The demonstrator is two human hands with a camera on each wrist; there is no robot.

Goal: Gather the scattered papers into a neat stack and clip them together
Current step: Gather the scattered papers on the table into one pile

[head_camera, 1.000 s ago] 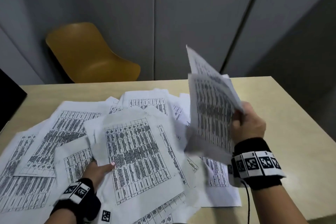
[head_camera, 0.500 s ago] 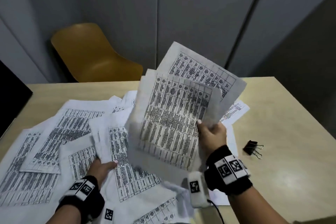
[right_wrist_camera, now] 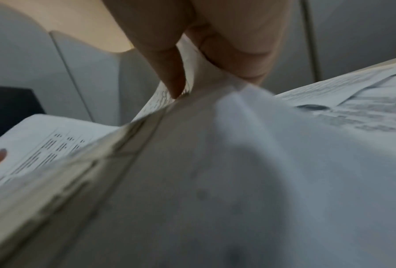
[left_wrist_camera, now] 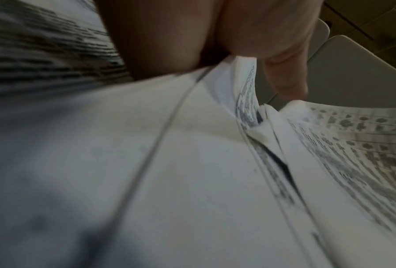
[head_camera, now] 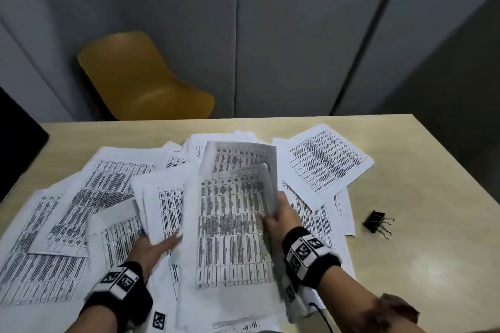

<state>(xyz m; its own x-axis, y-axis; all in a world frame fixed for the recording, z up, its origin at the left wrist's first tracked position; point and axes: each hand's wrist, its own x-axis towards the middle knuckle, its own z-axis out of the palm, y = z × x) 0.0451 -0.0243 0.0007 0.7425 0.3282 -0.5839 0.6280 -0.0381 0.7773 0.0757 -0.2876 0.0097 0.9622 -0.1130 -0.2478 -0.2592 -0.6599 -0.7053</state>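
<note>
Several printed sheets [head_camera: 94, 197] lie scattered and overlapping across the wooden table [head_camera: 433, 265]. My right hand [head_camera: 270, 215] pinches the right edge of a small bunch of sheets [head_camera: 232, 230] that lies tilted over the middle of the pile. The right wrist view shows thumb and finger of the right hand [right_wrist_camera: 190, 83] closed on that paper edge [right_wrist_camera: 215, 145]. My left hand [head_camera: 159, 244] grips the near edge of other sheets [head_camera: 165, 205] just left of the bunch, its fingers hidden under them. A black binder clip [head_camera: 377, 223] lies alone on the table to the right.
One sheet [head_camera: 330, 162] lies apart at the back right of the pile. A yellow chair [head_camera: 140, 81] stands behind the table against grey wall panels. A dark object [head_camera: 16, 140] sits at the table's left edge. Bare tabletop surrounds the clip.
My right hand swung its bunch of sheets from upright on the right down and leftward onto the middle of the pile. The binder clip came into sight. The left hand stayed in place.
</note>
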